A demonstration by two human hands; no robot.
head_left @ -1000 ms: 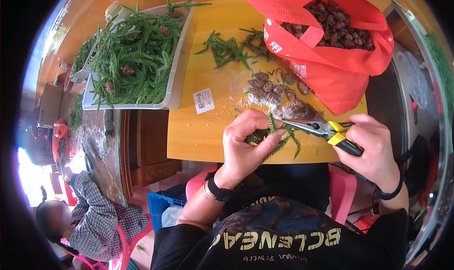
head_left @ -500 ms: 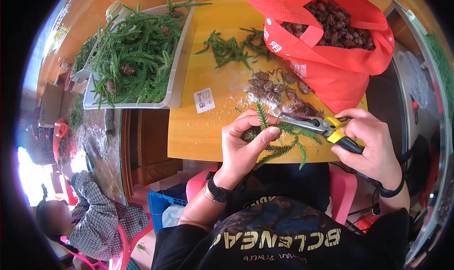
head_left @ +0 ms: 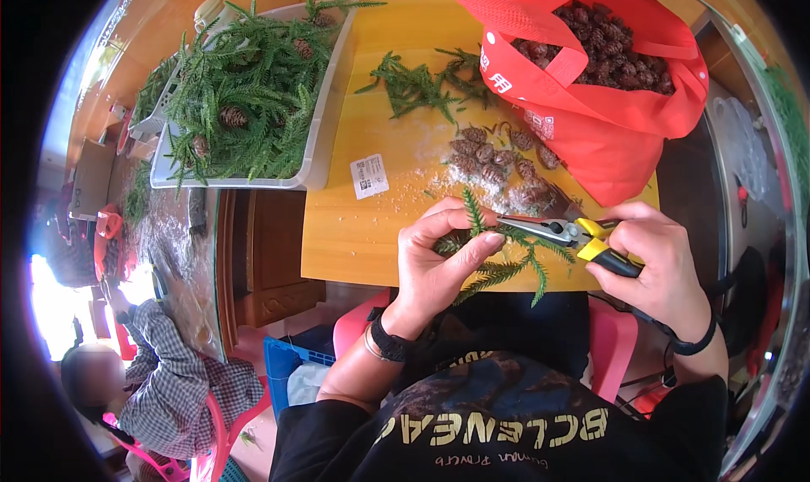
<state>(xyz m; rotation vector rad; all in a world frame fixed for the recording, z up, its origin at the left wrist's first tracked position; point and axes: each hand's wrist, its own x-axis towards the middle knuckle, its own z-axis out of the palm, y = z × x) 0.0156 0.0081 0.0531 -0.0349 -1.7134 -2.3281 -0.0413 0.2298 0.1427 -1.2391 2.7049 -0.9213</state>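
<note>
My left hand (head_left: 445, 254) pinches a green artificial pine sprig (head_left: 506, 271) between thumb and fingers, over the table's near edge. A pine cone (head_left: 449, 244) shows partly behind that thumb. In my right hand (head_left: 656, 267) are long-nose pliers (head_left: 582, 236) with yellow and black handles. Their jaws look closed, and the tip meets the sprig beside my left thumb; whether it grips a wire there is too small to tell. Just beyond my hands lie several loose pine cones (head_left: 494, 155) among white flakes.
A white bin (head_left: 316, 136) heaped with pine sprigs and cones stands at the left of the yellow table (head_left: 354, 246). A red bag (head_left: 607, 136) full of pine cones is at the right. More sprigs (head_left: 413, 86) and a white label (head_left: 369, 177) lie between. A person (head_left: 169, 372) sits at lower left.
The pliers' jaws were parted and have come together at the sprig. My right hand has closed a little on the handles. My left hand stays nearly in place.
</note>
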